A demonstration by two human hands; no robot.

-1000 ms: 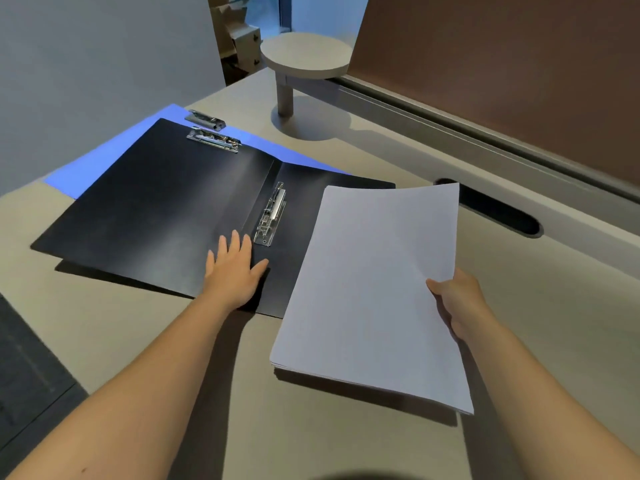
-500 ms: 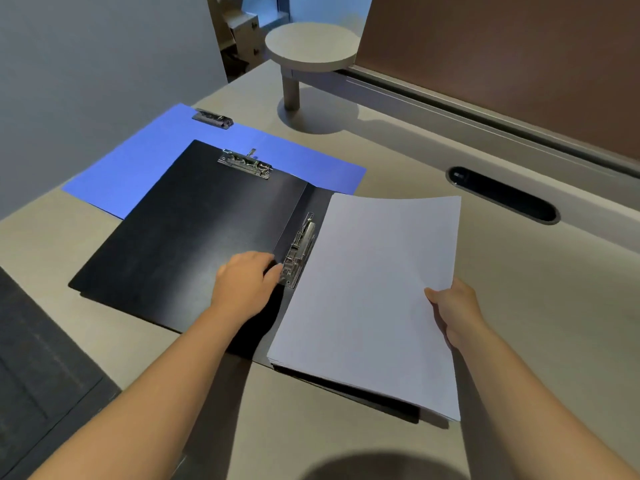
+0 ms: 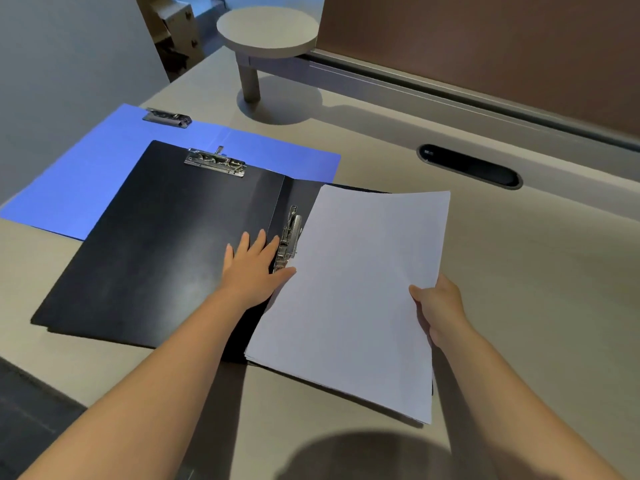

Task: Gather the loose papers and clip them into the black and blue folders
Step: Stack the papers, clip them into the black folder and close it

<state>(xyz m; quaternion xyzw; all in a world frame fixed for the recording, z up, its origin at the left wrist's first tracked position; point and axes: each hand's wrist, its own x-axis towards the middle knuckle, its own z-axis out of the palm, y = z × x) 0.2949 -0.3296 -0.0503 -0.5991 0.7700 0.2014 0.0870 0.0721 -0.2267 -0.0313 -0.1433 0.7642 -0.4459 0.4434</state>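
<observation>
item: paper stack [image 3: 349, 289], white, loose sheets squared into one pile, lying slanted over the right half of the black folder [image 3: 166, 244]; near edge overhangs the folder toward the person.
item: right hand [image 3: 438, 308], closed on the stack's right edge, thumb on top, fingers hidden beneath.
item: left hand [image 3: 254, 268], flat and spread on the folder's inner face beside the spine clip [image 3: 289, 237], thumb touching the stack's left edge; holding nothing.
item: spine clip, metal; whether its lever is raised cannot be told.
item: top clip [image 3: 214, 162], metal, on the folder's left panel, unused.
item: blue folder [image 3: 86, 174], open, lying partly under the black one, its own clip [image 3: 166, 117] at the far edge; no paper in it.
handling note: judged step is seating the stack under the spine clip. pin the folder with the left hand, slide the stack's left edge square to the spine, lift the lever, tuck all sheets fully in before release. risk: fanned sheets escaping the clamp.
surroundings: tabletop [image 3: 519, 289], round raised stand [image 3: 266, 29] and cable slot [image 3: 469, 166] at the back, both well apart; nothing obstructs.
</observation>
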